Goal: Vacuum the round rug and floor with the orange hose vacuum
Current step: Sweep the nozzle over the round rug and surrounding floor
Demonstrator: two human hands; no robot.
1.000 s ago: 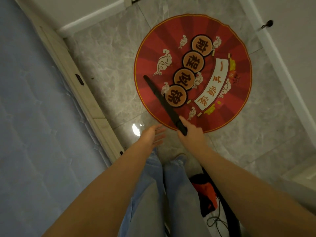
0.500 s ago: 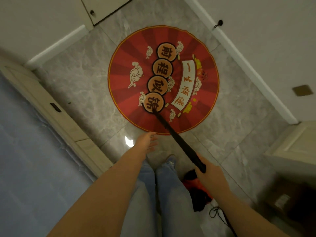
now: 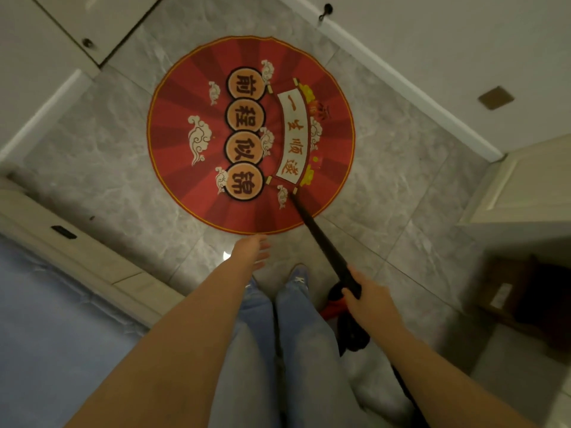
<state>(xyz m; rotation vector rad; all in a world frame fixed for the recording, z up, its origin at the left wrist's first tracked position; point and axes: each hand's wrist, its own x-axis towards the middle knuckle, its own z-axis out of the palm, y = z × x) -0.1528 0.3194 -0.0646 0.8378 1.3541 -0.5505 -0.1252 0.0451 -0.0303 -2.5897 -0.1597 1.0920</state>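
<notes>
A round red rug (image 3: 185,118) with orange character discs and a white scroll lies on the grey tiled floor (image 3: 386,186). My right hand (image 3: 369,299) is shut on the near end of a black vacuum wand (image 3: 321,242). The wand's tip rests on the rug's near right part, below the scroll. The red and black vacuum body (image 3: 343,319) sits on the floor by my right leg, partly hidden by my arm. My left hand (image 3: 251,251) hovers just short of the rug's near edge, empty, with fingers spread.
A bed with a blue mattress (image 3: 46,335) and pale wooden frame (image 3: 92,257) runs along the left. White walls with baseboards (image 3: 401,78) bound the far side and right. A pale cabinet (image 3: 525,186) and a dark box (image 3: 525,298) stand at right.
The wand's tip has swept across the rug from its left part to the near right, and my right hand drew back toward me. The view shifted right. My left hand stayed open.
</notes>
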